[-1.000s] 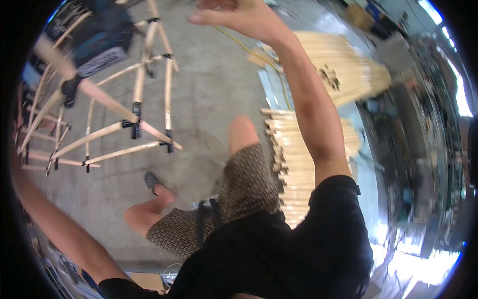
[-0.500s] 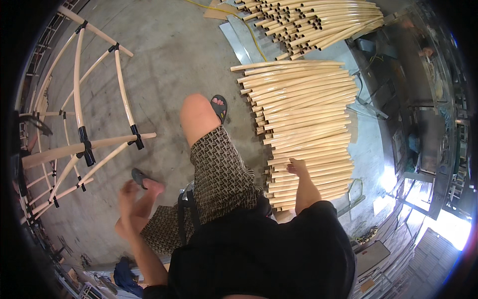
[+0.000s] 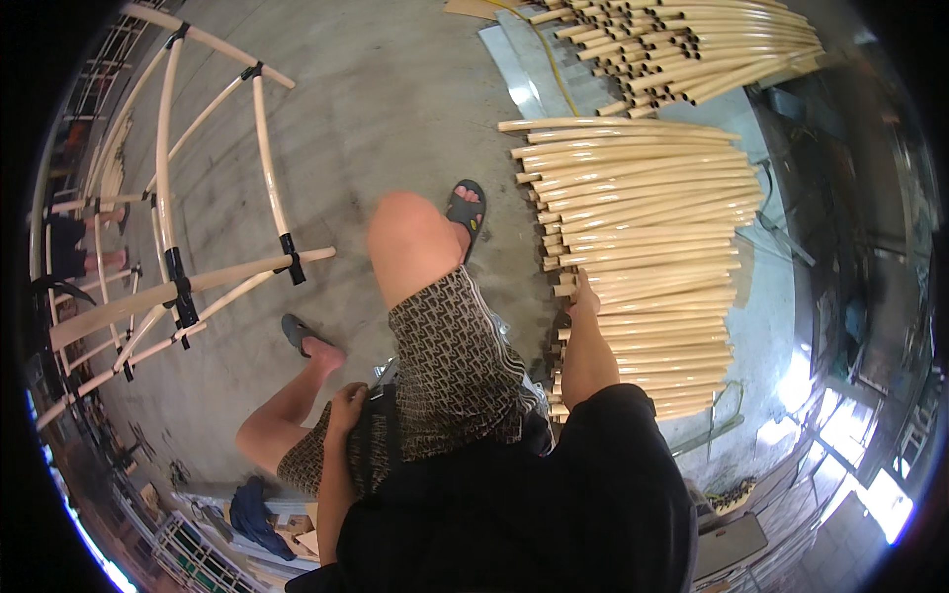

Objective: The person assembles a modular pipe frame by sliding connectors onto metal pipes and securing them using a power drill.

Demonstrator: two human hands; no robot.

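Note:
My right hand (image 3: 584, 296) reaches down to the left ends of a layer of long, glossy cream pipes (image 3: 652, 237) lying side by side on the right. Its fingers are closed around a pipe end, partly hidden by the hand itself. At my left thigh, my left hand (image 3: 346, 407) has its fingers curled together beside a black strap (image 3: 380, 427). Whatever those fingers may hold is too small to make out.
A second pile of cream pipes (image 3: 692, 44) lies beyond the first. On the left stands a frame (image 3: 168, 148) of cream pipes with black joints. A yellow cable (image 3: 552, 59) crosses the floor by a metal sheet (image 3: 514, 74). Dark cloth (image 3: 255, 519) lies behind me.
My right hand has moved to the pipes' left ends and closed there. My left hand has come in from the left to my thigh. The view has shifted, so the pipes sit farther right.

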